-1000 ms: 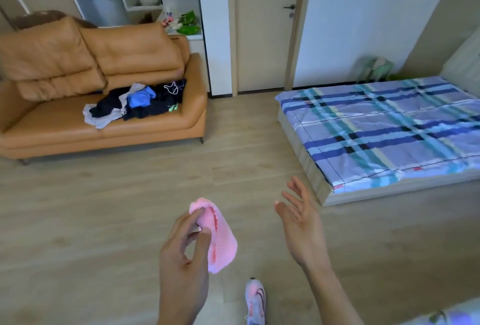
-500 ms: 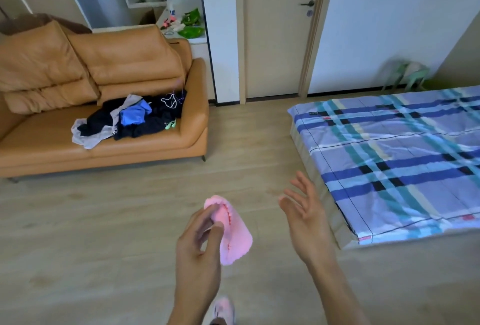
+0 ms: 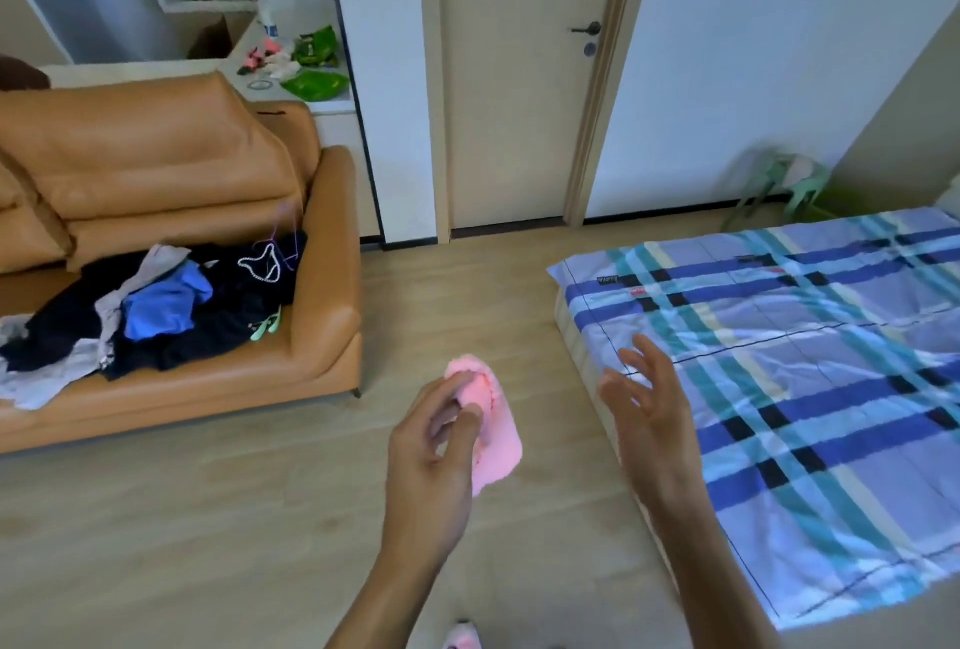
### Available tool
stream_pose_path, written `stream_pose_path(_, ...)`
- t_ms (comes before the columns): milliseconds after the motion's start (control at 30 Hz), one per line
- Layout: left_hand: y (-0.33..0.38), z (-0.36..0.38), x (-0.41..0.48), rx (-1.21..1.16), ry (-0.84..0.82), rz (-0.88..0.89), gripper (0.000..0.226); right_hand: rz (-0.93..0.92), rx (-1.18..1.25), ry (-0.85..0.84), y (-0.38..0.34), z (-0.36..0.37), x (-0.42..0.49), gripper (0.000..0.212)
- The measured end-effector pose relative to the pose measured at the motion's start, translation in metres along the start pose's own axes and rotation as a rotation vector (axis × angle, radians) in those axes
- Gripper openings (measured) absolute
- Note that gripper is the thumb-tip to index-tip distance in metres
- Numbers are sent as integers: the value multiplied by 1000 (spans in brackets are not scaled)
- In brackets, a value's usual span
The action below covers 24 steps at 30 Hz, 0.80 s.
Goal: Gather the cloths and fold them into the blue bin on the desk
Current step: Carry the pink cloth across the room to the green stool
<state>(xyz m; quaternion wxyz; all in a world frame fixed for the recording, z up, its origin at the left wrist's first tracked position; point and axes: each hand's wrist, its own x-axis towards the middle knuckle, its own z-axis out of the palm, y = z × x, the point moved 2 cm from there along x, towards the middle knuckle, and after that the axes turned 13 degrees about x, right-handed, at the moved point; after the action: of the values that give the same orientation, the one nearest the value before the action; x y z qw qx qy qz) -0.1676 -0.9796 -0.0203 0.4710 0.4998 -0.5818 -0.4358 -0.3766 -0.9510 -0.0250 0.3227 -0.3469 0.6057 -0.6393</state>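
My left hand [image 3: 431, 461] pinches a small pink cloth [image 3: 493, 435] between thumb and fingers, and the cloth hangs down in front of me at chest height. My right hand [image 3: 649, 420] is held beside it, a little apart, with its fingers spread and nothing in it. A heap of dark, blue and grey clothes [image 3: 156, 305] lies on the seat of the tan leather sofa [image 3: 218, 191] at the left. The blue bin and the desk are not in view.
A low bed with a blue plaid cover [image 3: 789, 373] fills the right side. A closed door [image 3: 514, 77] stands ahead. A white counter [image 3: 291, 77] with green bags is behind the sofa. A green stool [image 3: 779, 181] sits at the far right wall. Wooden floor lies between sofa and bed.
The view has moved forward toward the door, so sofa and bed look nearer. Both hands keep their poses, the left still holding the pink cloth.
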Motion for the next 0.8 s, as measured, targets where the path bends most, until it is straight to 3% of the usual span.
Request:
stream_pose_path(200,-11,35,153,-6,-56,-6,30,-20,14,15,5,37,127,66)
stream_pose_path(600,-33,131,455,43,-140,-38,33,-2,73,57,48,108,457,47)
stream_pose_path(800,-27,183,602,30,-149,-65,31,-25,15,53,37,133,600,53)
